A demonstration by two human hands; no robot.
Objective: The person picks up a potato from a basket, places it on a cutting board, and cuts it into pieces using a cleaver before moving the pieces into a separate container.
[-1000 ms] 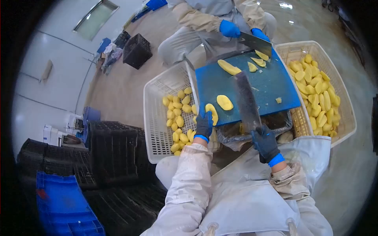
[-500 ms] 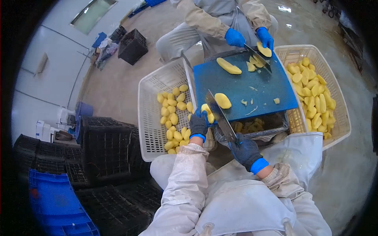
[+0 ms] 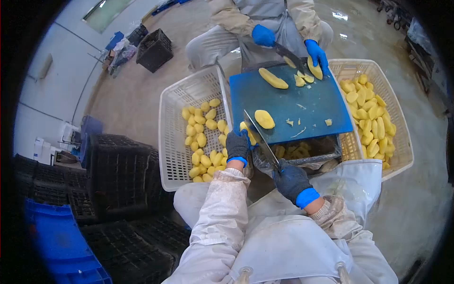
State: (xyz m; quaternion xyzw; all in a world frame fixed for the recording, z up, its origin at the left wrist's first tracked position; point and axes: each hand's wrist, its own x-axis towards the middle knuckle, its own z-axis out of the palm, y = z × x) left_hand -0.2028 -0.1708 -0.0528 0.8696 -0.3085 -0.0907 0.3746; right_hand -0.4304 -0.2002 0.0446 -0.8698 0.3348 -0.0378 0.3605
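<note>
My left hand (image 3: 237,145), in a dark glove, is closed around a peeled potato (image 3: 247,132) at the near left edge of the blue cutting board (image 3: 307,106). In my right hand (image 3: 291,181), gloved alike, is the handle of a large knife (image 3: 263,143). Its blade points away and to the left, close beside the held potato; whether it touches cannot be told. A cut potato piece (image 3: 264,119) lies on the board just right of the blade. Farther back lie a long potato piece (image 3: 273,78) and small scraps.
A co-worker's blue-gloved hands (image 3: 264,36) hold a knife and a potato piece across the board. Whole peeled potatoes sit in the left white crate (image 3: 172,109), cut ones in the right crate (image 3: 402,118). Beneath the board is a dark bin (image 3: 326,154). Black crates (image 3: 120,175) stand left.
My knife's blade has turned more edge-on beside the potato. The co-worker's knife has pulled back from the small pieces, and their potato piece is tilted more upright. The whole view has shifted slightly.
</note>
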